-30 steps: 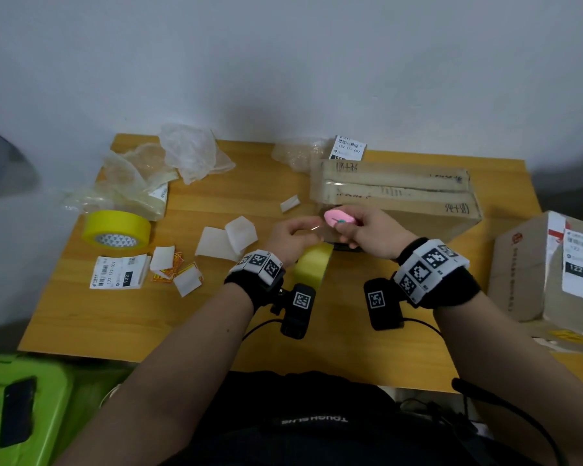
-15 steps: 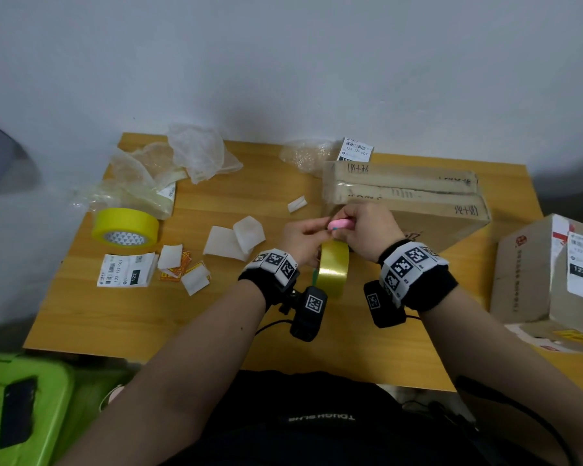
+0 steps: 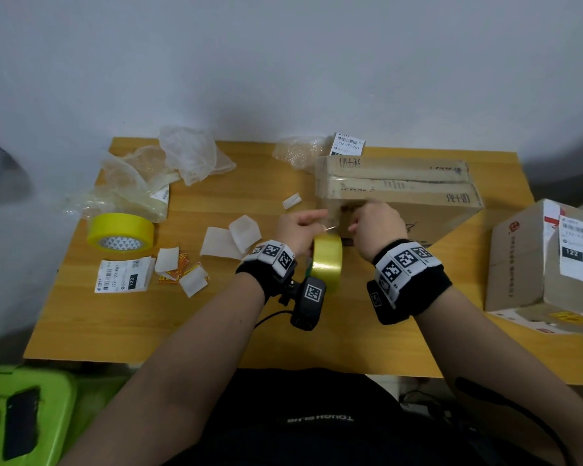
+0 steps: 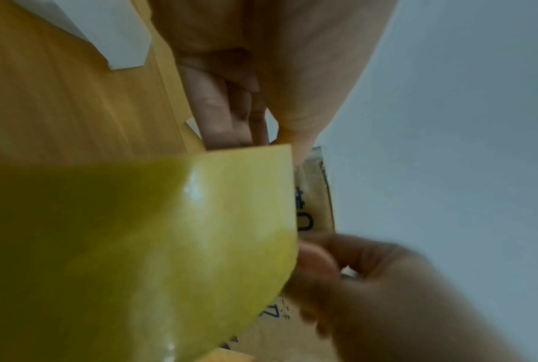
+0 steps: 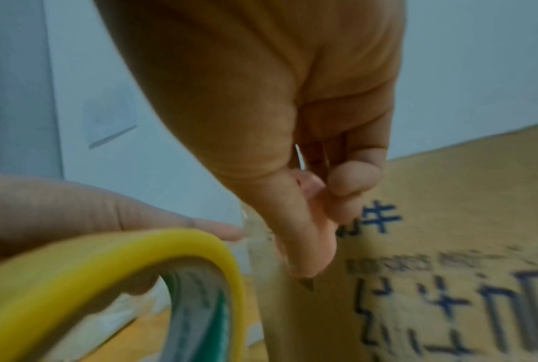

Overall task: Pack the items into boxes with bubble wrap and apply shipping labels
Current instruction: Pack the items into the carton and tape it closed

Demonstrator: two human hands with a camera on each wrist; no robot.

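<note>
A sealed cardboard box (image 3: 401,193) lies at the table's back right. My left hand (image 3: 303,227) holds a yellow tape roll (image 3: 327,264) upright just in front of the box's near left corner. A short strip of tape runs from the roll to the box. My right hand (image 3: 367,220) is against the box's near face and pinches a small pink cutter (image 5: 311,193). The cutter's blade tip (image 5: 306,284) lies by the taped box edge. The roll (image 4: 137,245) fills the left wrist view. The head view hides the cutter under my right hand.
A second yellow tape roll (image 3: 122,232), shipping labels (image 3: 123,275), paper backing scraps (image 3: 229,237) and crumpled plastic wrap (image 3: 189,153) cover the table's left half. Another labelled box (image 3: 535,264) sits at the right edge. A green stool (image 3: 21,415) stands at the lower left.
Both hands moved forward to the box's near face. The tape roll turned upright and rose slightly. The pink cutter went out of sight under my right hand in the head view.
</note>
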